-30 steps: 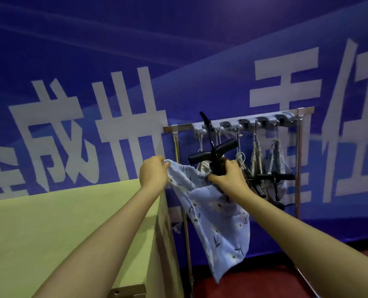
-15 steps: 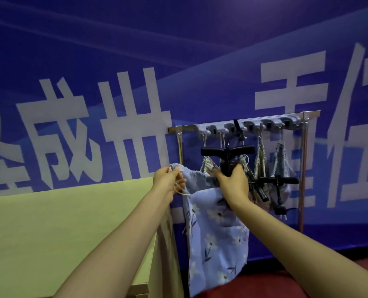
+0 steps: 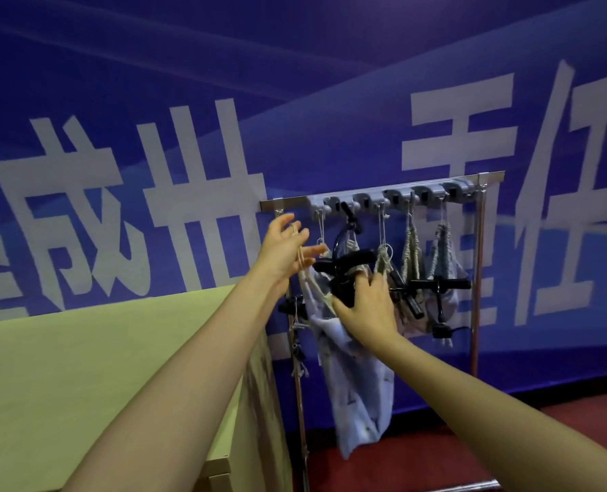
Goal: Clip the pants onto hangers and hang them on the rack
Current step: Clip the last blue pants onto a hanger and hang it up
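Note:
Light blue floral pants (image 3: 357, 378) hang down from a black clip hanger (image 3: 344, 265) whose hook (image 3: 349, 214) sits on the grey slotted bar of the metal rack (image 3: 390, 197). My right hand (image 3: 367, 307) grips the hanger's lower black part at the waistband. My left hand (image 3: 284, 248) is beside the rack's left end with fingers spread; a pale drawstring (image 3: 300, 257) drapes over them. Other garments (image 3: 440, 278) on black hangers hang further right on the rack.
A light green table (image 3: 92, 378) stands left of the rack, its right edge close to the rack's left post (image 3: 296, 378). A blue banner wall with white characters is behind. Red floor (image 3: 507, 449) lies under the rack.
The hanger rose and its hook went onto the rack bar. My left hand let go of the waistband and opened, moving up and left; the pants now hang straight down.

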`<state>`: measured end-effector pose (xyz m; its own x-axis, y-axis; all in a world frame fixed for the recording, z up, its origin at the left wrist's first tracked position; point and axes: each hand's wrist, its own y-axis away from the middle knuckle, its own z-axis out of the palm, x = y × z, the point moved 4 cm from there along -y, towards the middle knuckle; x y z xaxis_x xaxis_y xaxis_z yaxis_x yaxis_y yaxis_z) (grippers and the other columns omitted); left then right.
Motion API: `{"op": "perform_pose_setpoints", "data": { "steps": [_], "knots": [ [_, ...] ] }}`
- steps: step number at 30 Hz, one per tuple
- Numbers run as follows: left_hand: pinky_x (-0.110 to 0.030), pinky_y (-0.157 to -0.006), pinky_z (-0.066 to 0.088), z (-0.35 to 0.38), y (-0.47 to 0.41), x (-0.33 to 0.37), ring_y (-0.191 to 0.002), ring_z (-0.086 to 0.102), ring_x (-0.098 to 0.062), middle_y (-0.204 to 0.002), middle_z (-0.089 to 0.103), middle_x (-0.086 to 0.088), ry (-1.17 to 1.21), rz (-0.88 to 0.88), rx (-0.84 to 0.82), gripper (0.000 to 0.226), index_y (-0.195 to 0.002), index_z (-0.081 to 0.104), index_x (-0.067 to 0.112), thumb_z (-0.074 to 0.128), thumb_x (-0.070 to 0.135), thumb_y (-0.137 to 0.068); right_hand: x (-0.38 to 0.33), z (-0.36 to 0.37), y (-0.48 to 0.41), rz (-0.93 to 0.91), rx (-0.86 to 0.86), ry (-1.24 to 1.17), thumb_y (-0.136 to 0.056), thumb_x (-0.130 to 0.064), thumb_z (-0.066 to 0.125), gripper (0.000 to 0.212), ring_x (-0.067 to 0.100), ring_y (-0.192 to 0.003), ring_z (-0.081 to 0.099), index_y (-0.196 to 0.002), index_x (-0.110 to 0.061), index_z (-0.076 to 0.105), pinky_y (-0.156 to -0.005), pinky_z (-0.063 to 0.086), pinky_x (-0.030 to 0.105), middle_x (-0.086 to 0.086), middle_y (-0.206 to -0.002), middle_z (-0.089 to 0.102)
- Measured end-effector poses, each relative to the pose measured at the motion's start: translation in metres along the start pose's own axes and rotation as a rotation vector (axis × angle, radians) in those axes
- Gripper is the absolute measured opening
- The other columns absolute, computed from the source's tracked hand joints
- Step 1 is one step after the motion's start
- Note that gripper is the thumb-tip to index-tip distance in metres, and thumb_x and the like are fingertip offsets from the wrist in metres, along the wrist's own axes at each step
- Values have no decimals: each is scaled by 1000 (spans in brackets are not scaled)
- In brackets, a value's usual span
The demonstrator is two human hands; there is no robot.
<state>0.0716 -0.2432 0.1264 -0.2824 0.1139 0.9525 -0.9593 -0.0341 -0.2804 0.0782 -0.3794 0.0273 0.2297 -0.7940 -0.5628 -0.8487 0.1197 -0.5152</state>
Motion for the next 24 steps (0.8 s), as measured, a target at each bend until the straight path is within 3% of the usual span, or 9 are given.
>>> {"op": "perform_pose_setpoints", "data": {
  "steps": [3, 5, 7, 9, 11, 16, 19, 22, 24],
  "knots": [
    [-20, -46, 41, 7, -5, -10, -54, 68, -9, -148, 36, -7, -103, -36, -27, 38, -135, 37, 12, 44, 17, -99, 7, 8, 3, 111, -189, -459, -82, -54, 57, 42, 26, -114, 52, -109, -22, 56, -94, 46, 42, 7, -116, 54],
    [-20, -42, 34, 16, -11, -9, -48, 66, -9, -141, 45, -9, -86, -46, -52, 23, -121, 43, 14, 42, 22, -100, 7, 9, 8, 186, -297, -723, -90, -36, 55, 28, 23, -115, 54, -115, -23, 55, -93, 46, 34, 3, -117, 58],
    [-18, -37, 28, 27, -16, -5, -43, 62, -9, -134, 54, -12, -92, -50, -83, 23, -115, 46, 12, 39, 28, -100, 5, 7, 14, 201, -394, -830, -95, -19, 50, 35, 15, -105, 55, -130, -20, 47, -81, 47, 20, -2, -113, 57],
    [-17, -33, 25, 40, -18, -5, -38, 57, -8, -125, 61, -16, -136, -63, -117, 33, -115, 50, 6, 38, 33, -100, 8, 4, 21, 170, -448, -815, -95, -14, 49, 33, 7, -91, 56, -128, -18, 50, -67, 46, 9, -2, -106, 58],
    [-17, -32, 24, 53, -15, -6, -37, 54, -9, -117, 65, -17, -178, -85, -149, 36, -111, 52, 4, 37, 36, -100, 12, -1, 27, 154, -451, -716, -95, -20, 50, 25, 8, -89, 58, -119, -18, 55, -71, 47, 15, -1, -104, 62],
    [-16, -28, 20, 75, -5, -3, -33, 46, -9, -91, 70, -13, -166, -103, -230, 40, -109, 53, 4, 34, 39, -100, 22, -32, 28, 29, -144, -220, -97, -37, 43, 21, 22, -68, 56, -89, -19, 48, -58, 39, 34, 1, -72, 59],
    [-14, -28, 19, 77, -1, 1, -29, 37, -7, -80, 67, -11, -193, -97, -252, 41, -111, 52, 6, 32, 40, -100, 15, -62, 28, -72, 95, -295, -96, -26, 48, 17, 21, -58, 51, -84, -14, 48, -57, 40, 39, 1, -64, 55],
    [-16, -34, 19, 79, 5, 2, -31, 31, -6, -68, 61, -7, -246, -101, -302, 43, -114, 51, 9, 32, 45, -99, 7, -85, 13, -79, 149, -417, -93, -20, 55, 15, 16, -80, 57, -106, -12, 53, -70, 44, 33, 0, -90, 60],
    [-17, -36, 22, 89, 13, 2, -30, 29, -7, -60, 56, -5, -278, -89, -368, 41, -111, 52, 11, 31, 45, -99, 1, -87, -2, -68, -94, -465, -91, -22, 60, 26, 16, -98, 57, -115, -17, 52, -81, 44, 29, -2, -103, 60]
  ]
}}
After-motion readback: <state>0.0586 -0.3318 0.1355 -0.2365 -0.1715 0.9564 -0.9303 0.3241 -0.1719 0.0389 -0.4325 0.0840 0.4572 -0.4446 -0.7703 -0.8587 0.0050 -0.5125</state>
